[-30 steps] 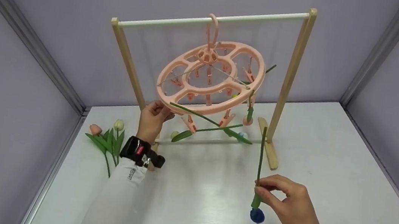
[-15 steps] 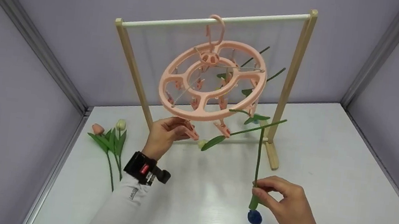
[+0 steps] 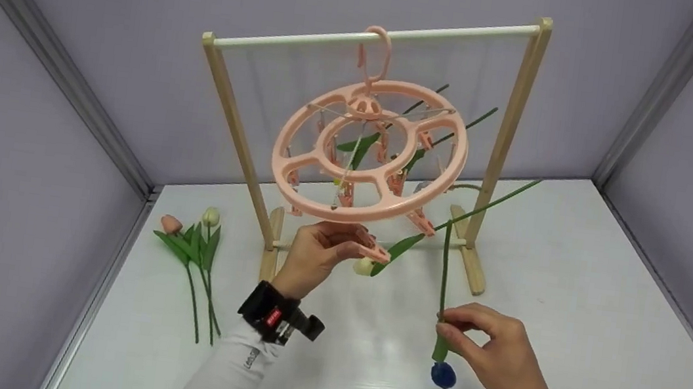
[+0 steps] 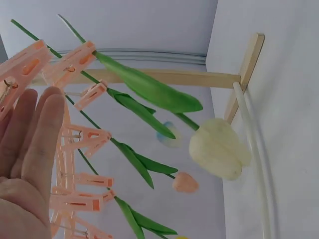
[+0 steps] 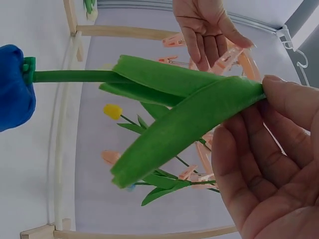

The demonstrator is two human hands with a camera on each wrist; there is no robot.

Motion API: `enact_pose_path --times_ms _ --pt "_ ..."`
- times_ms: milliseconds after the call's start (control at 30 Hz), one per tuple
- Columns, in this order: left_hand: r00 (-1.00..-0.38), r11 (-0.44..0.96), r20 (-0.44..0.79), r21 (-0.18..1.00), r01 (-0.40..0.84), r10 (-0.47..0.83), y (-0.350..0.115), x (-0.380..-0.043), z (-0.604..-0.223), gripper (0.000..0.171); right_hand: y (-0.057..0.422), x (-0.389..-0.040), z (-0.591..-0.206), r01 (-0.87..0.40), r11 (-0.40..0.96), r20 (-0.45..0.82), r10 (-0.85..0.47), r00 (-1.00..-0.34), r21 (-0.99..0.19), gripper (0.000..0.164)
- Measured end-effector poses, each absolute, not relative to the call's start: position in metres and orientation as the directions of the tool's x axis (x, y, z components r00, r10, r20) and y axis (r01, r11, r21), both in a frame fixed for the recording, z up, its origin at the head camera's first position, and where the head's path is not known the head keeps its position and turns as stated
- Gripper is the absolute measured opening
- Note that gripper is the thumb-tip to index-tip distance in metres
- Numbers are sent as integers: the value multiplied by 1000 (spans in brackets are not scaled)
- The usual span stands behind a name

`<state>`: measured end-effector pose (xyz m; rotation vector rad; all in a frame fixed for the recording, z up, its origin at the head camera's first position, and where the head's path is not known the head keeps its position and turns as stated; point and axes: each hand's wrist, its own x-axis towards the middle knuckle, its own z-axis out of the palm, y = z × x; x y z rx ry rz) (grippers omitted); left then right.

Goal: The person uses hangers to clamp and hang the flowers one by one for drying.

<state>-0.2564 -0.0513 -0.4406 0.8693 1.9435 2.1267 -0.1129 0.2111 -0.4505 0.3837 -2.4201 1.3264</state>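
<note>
My right hand (image 3: 495,355) pinches the green stem of an artificial tulip with a blue bloom (image 3: 443,375), held upside down. In the right wrist view, its blue bloom (image 5: 15,89) and broad leaves (image 5: 174,119) show close up. Under the near rim of a round pink clip hanger (image 3: 361,213), my left hand (image 3: 316,253) has thumb and fingers about a pink clothespin (image 3: 376,252). Beside it, another clothespin (image 3: 420,222) grips a white tulip (image 4: 219,148), hanging bloom down. More tulips, including a yellow one (image 5: 113,111) and a pink one (image 4: 185,182), hang from other clothespins.
The hanger hooks over the white bar (image 3: 458,36) of a wooden-legged stand (image 3: 506,135). A pink tulip (image 3: 171,224) and a white tulip (image 3: 210,216) lie on the white table (image 3: 363,381) at the left. Walls rise behind and on both sides.
The hanger has turned, carrying its clipped tulips round to the right. My left hand has moved right and nearer, now at a clothespin. The blue tulip stays almost still in my right hand.
</note>
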Motion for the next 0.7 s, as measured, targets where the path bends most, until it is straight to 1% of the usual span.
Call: enact_pose_path --times_ms 167,300,433,533,700 --pt "-824 -96 346 935 340 450 -31 -254 -444 29 212 -119 -452 -409 534 450 -59 -891 -740 17" --pt "-815 -35 383 912 409 434 -14 -252 -445 26 214 -123 -453 -365 561 422 -30 -906 -743 14" --pt "-813 -1 396 899 438 428 2 -254 -447 23 218 -130 -454 -316 599 393 -2 -919 -736 12" --pt "-807 -19 402 899 438 433 10 -257 -450 22 221 -137 -454 -298 616 384 7 -923 -729 12" --pt "-798 -127 405 912 391 446 18 -261 -455 23 222 -155 -452 -281 626 390 40 -920 -727 15"
